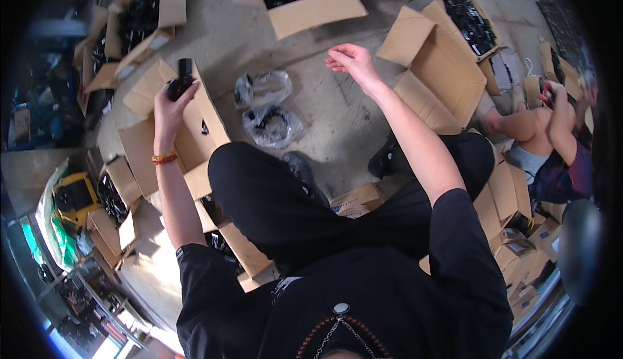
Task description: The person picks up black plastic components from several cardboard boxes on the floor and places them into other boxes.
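My left hand [170,107] is closed round a black cylindrical plastic part [185,70] whose exact kind I cannot make out. Its end sticks up above the fingers. Below that hand stands an open cardboard box [213,113] with a small black piece [204,127] inside. My right hand [354,63] is held out over the floor with loosely bent fingers, and nothing shows in them. Nearest to it on the right is an open cardboard box [448,86] with a bare bottom. Between my hands, two clear plastic bags [267,89] with black pieces lie on the concrete floor.
Ahead stands a large carton [318,18] full of black parts. More filled cartons [172,8] are at the far left and far right [467,24]. A person [542,125] sits at the right among boxes. At the left is a yellow-and-black object [76,198].
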Motion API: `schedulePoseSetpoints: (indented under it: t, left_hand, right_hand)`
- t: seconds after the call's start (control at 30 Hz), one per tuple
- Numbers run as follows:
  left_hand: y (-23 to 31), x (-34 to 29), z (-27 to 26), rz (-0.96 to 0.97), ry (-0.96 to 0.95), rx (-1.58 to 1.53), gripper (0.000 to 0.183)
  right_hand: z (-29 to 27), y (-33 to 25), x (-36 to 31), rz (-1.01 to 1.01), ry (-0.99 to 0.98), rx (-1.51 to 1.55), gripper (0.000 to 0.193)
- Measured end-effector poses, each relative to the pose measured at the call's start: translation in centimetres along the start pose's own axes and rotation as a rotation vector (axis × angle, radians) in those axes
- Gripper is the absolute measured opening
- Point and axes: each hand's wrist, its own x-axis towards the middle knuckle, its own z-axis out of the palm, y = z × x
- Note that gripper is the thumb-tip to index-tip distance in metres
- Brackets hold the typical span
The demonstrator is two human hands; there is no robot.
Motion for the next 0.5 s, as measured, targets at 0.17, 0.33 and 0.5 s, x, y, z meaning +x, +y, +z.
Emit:
schedulePoseSetpoints:
  t: [0.17,0.33,0.5]
  left_hand:
    - [16.8,0.2,9.5,0.425,-0.333,0.264,0.031]
    - [24.1,-2.1,18.0,0.776,-0.396,0.590,0.026]
    - [22.3,-2.8,20.8,0.760,-0.412,0.382,0.027]
  right_hand:
    - [-3.1,-12.1,-5.3,-0.091,-0.025,0.110,0.033]
    - [-5.2,-15.4,-10.6,0.007,-0.150,0.092,0.049]
    - [-7.0,-15.6,-11.5,0.126,-0.305,0.093,0.038]
